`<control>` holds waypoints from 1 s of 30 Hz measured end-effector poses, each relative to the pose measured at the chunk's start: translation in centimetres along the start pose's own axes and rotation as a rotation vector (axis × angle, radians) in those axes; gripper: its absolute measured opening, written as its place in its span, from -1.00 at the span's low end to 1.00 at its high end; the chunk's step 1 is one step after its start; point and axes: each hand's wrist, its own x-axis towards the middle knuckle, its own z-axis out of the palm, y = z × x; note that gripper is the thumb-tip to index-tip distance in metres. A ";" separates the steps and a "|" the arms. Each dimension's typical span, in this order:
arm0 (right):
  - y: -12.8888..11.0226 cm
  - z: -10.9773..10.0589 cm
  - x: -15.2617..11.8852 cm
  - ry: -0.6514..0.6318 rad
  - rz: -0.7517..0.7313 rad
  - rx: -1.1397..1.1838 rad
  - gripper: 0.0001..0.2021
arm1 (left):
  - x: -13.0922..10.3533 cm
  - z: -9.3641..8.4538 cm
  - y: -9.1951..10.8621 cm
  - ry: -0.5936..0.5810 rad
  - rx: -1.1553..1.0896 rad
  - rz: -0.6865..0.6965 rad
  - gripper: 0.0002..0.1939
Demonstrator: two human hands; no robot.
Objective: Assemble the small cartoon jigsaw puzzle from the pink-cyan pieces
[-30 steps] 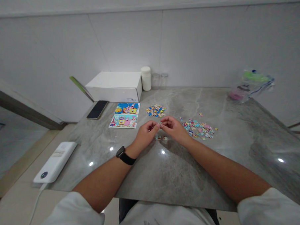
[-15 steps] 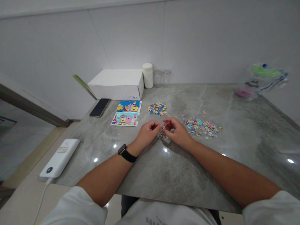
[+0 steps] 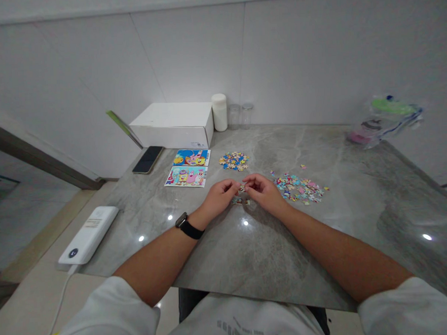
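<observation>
My left hand (image 3: 222,195), with a dark watch on its wrist, and my right hand (image 3: 264,191) meet over the middle of the table. Both hands are closed in a pinch on small jigsaw puzzle pieces (image 3: 241,188) held between their fingertips; the fingers partly cover them. Just below, a few more puzzle pieces (image 3: 237,200) lie on the tabletop. A loose pile of pastel puzzle pieces (image 3: 301,189) spreads to the right of my right hand. Beyond my hands sits a smaller pile of blue and yellow pieces (image 3: 234,161). Two cartoon picture cards (image 3: 187,177) lie to the left.
On the grey table (image 3: 275,264), a phone (image 3: 148,160), a white box (image 3: 173,125), a white bottle (image 3: 219,112) and two clear jars (image 3: 246,117) stand or lie at the back. A plastic bag (image 3: 380,121) is far right; a white power bank (image 3: 88,235) with a cable is left.
My fingertips have shifted slightly around the pieces, and more of the pieces lying beneath my hands now shows. The camera view has moved a little.
</observation>
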 end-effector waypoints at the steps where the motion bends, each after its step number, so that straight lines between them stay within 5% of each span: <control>1: 0.0 0.0 0.1 0.009 0.010 0.022 -0.69 | 0.0 0.0 0.0 0.004 -0.009 -0.009 -0.49; 13: 0.3 -0.1 0.1 0.034 0.008 0.001 -0.73 | 0.0 0.3 -0.2 -0.037 -0.004 0.029 -0.62; 17: -0.8 -0.8 -0.2 0.060 -0.097 -0.149 -0.75 | 0.0 0.2 -0.3 -0.042 0.020 0.027 -0.65; 22: -2.3 -1.7 -0.5 -0.059 -0.305 -0.402 -0.63 | 0.0 0.1 -0.5 -0.071 0.064 0.052 -0.71; 30: -1.4 -1.8 -0.3 -0.103 -0.423 -0.574 -0.74 | -0.1 -0.1 -0.2 -0.094 0.162 0.077 -0.72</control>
